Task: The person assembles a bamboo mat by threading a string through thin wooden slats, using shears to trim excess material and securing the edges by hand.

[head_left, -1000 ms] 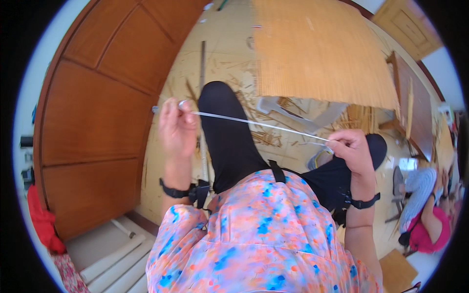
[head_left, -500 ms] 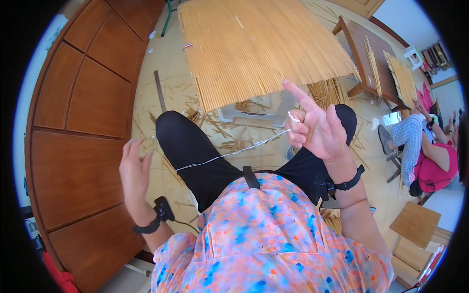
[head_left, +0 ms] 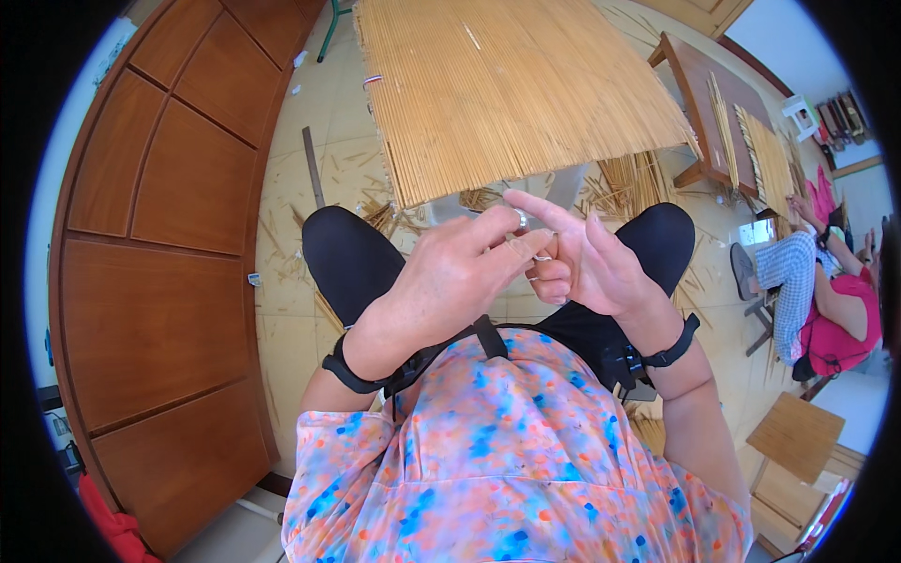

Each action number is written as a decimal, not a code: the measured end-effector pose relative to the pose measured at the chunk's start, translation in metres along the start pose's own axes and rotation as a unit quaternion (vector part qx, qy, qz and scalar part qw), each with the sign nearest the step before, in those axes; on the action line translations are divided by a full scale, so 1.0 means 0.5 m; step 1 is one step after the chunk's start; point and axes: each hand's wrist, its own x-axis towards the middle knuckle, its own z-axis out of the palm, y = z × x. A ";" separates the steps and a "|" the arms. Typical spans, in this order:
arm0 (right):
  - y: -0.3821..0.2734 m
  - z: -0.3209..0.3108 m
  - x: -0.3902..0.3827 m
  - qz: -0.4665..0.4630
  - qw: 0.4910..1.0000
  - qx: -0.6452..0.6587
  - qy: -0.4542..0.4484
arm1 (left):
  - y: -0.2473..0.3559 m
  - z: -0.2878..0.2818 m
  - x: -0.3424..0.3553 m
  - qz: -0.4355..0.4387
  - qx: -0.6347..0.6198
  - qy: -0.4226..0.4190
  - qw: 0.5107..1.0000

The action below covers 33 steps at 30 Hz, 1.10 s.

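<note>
My left hand [head_left: 460,272] reaches across to my right hand [head_left: 596,267], its fingers pinched at the white string [head_left: 542,259] wound on the right hand's fingers. A small shiny silver item shows at my left fingertips. My right hand is palm up, index finger stretched out and the other fingers curled with string round them. Both hands are above my lap, between my black-clad knees. Just beyond them a large mat of thin bamboo or straw sticks [head_left: 516,84] rests on a pale support, partly hidden.
Wooden cabinet doors [head_left: 160,319] stand at left. Loose sticks [head_left: 629,188] litter the tiled floor [head_left: 310,169]. At right are a low wooden table [head_left: 685,84] with another mat [head_left: 765,159], a seated co-worker [head_left: 835,310] in pink, and a wooden stool [head_left: 798,432].
My left hand has risen from beside my left leg to meet my right hand. The string, stretched between my hands earlier, is now gathered at the fingers.
</note>
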 end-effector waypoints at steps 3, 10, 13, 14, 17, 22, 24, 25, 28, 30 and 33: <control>-0.002 -0.011 -0.003 0.003 1.000 -0.005 -0.016 | -0.002 0.006 0.005 0.027 -0.001 0.016 1.000; 0.004 -0.020 0.004 -0.052 0.987 -0.151 -0.009 | -0.024 0.004 -0.003 0.061 0.060 0.087 0.993; 0.010 -0.008 0.003 -0.086 0.947 -0.300 0.080 | -0.030 0.005 -0.003 0.081 0.079 0.099 0.989; 0.013 -0.002 0.003 -0.095 0.912 -0.371 0.148 | -0.028 0.004 -0.003 0.080 0.080 0.098 0.989; 0.024 0.007 0.009 -0.141 0.828 -0.495 0.223 | -0.023 0.007 0.000 0.080 0.119 0.078 0.987; 0.019 0.011 0.010 -0.214 0.737 -0.594 0.241 | -0.021 0.016 0.000 0.041 0.109 0.091 0.989; 0.018 0.010 0.007 -0.217 0.724 -0.610 0.240 | -0.021 0.014 0.000 0.020 0.106 0.075 0.991; 0.019 0.007 0.006 -0.213 0.726 -0.602 0.255 | -0.021 0.013 0.001 0.000 0.103 0.059 0.993; 0.019 0.001 0.003 -0.213 0.722 -0.593 0.286 | -0.019 0.011 0.000 -0.055 0.113 0.118 0.985; 0.019 -0.004 0.002 -0.218 0.716 -0.590 0.303 | -0.012 0.004 0.003 -0.052 0.103 0.110 0.987; 0.021 -0.005 0.004 -0.222 0.700 -0.606 0.307 | -0.001 0.011 0.010 -0.022 0.108 0.087 0.990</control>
